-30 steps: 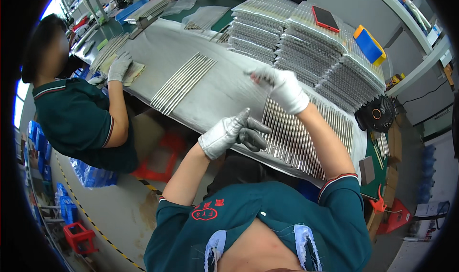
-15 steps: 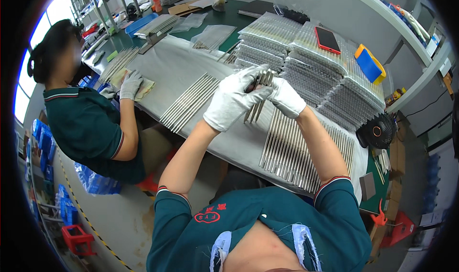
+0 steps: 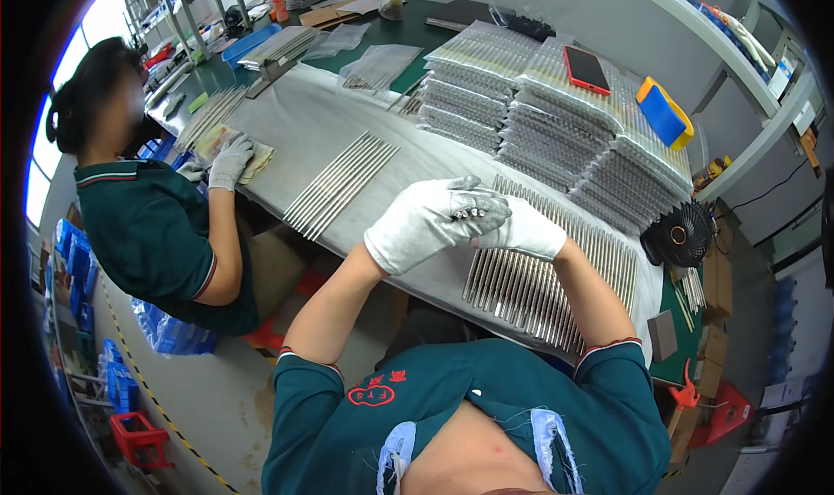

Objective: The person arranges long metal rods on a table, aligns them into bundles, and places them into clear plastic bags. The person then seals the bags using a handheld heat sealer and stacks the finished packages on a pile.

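My left hand (image 3: 415, 225), in a white glove with grey fingertips, is closed around a small bundle of metal rods (image 3: 470, 213). Only the rods' ends show between the fingers, pointing toward me. Against it, my right hand (image 3: 528, 231), gloved too, closes round the same bundle from the other side; its fingertips are partly hidden. Below and beyond my right hand lies a wide row of metal rods (image 3: 521, 297), side by side on the grey cloth. A smaller group of rods (image 3: 341, 185) lies to the left of my hands.
Stacks of bubble-wrapped rods (image 3: 556, 134) stand at the back, with a phone (image 3: 587, 70) and a blue-and-yellow tape roll (image 3: 665, 114) on top. A black fan (image 3: 683, 236) sits at right. On the left, a co-worker (image 3: 152, 225) in gloves handles a cloth (image 3: 257, 162) beside more rods.
Both hands have come down toward me with the bundle. The rods have tipped from steeply slanted to nearly end-on. The co-worker's hand has barely shifted.
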Available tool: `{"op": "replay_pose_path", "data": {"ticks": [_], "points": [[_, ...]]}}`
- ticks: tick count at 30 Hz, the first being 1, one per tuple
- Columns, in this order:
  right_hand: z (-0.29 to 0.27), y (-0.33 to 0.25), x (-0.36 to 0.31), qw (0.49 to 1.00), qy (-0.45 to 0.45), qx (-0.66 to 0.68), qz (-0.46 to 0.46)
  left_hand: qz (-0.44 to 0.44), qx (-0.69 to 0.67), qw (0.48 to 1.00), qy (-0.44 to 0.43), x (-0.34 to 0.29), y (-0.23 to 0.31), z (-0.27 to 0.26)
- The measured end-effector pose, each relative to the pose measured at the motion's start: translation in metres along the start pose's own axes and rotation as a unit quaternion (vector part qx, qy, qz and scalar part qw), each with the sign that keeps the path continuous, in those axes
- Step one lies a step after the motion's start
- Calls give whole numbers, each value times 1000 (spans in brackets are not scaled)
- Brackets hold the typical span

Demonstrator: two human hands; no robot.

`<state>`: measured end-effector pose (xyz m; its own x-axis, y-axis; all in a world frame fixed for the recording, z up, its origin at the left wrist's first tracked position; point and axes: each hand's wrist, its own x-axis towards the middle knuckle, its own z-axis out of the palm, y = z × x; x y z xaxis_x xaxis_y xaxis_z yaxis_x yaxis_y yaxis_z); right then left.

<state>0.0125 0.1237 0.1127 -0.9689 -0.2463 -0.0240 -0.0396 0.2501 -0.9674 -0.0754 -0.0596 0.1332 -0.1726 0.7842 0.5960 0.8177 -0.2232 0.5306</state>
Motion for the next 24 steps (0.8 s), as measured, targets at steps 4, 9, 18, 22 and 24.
{"op": "replay_pose_path", "data": {"ticks": [4, 9, 18, 22, 24], "points": [[-2, 36, -21, 974, 180, 136, -7, -50, -30, 998, -12, -3, 13, 4], [43, 59, -19, 837, -34, 501, 217, -65, -37, 995, -61, -15, 11, 15], [17, 52, 30, 908, 114, 391, 99, 31, 323, 930, -175, -44, 17, 12], [12, 19, 33, 976, 82, 198, -50, -106, 164, 978, 76, -24, 12, -12], [21, 38, 38, 989, 37, 111, -92, -207, 85, 969, 107, -8, 15, -10]]}}
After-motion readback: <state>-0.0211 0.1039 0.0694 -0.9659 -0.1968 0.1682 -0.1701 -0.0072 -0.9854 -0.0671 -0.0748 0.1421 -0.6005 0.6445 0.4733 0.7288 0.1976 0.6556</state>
